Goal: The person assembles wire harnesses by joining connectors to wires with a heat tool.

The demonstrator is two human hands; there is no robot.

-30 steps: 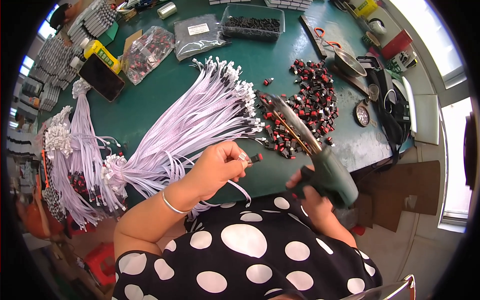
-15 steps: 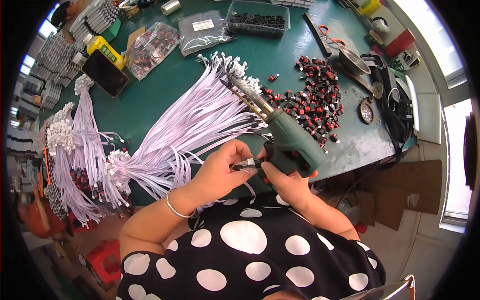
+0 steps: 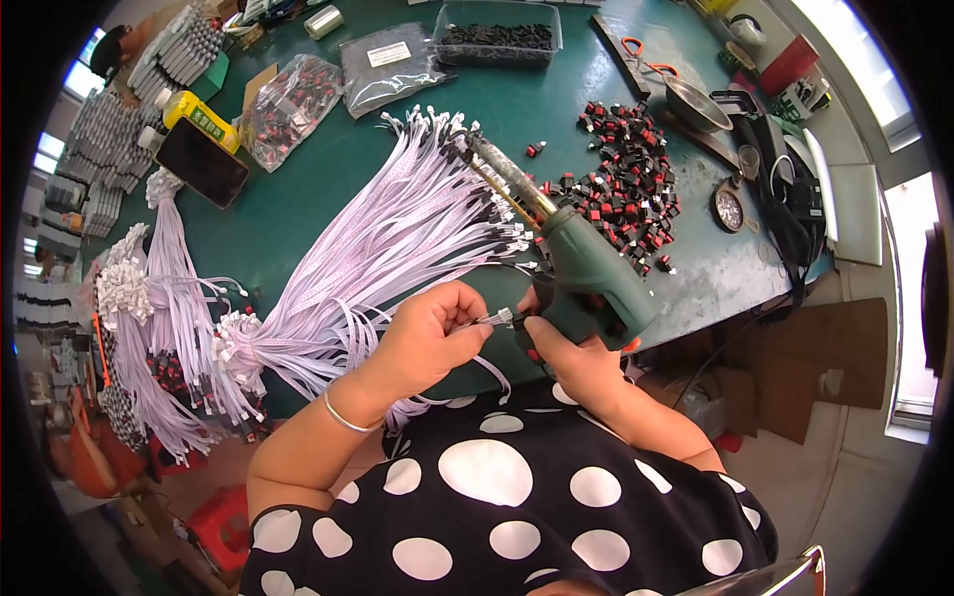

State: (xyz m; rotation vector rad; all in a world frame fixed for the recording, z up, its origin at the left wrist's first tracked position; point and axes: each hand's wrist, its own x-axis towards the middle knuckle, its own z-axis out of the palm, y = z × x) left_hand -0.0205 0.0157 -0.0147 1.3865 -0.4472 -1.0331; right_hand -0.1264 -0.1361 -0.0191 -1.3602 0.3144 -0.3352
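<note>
Standing here, I count one left hand (image 3: 432, 326) and one right hand (image 3: 574, 360), two in all. There's one heat gun (image 3: 601, 278), one phone (image 3: 202, 162), one metal bowl (image 3: 698, 105), one pair of scissors (image 3: 646, 64), one plastic tub (image 3: 556, 45), one silver bangle (image 3: 344, 413), one grey bag (image 3: 393, 81) and one clear bag (image 3: 291, 111). The red-and-black parts (image 3: 628, 184) run to dozens, more than I can tally, and so do the ribbon cables (image 3: 368, 238).

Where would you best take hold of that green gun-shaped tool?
The green gun-shaped tool is probably best held by its handle, from the person's near side, as the right hand does: the handle juts toward the person, while the metal nozzle points away.
</note>
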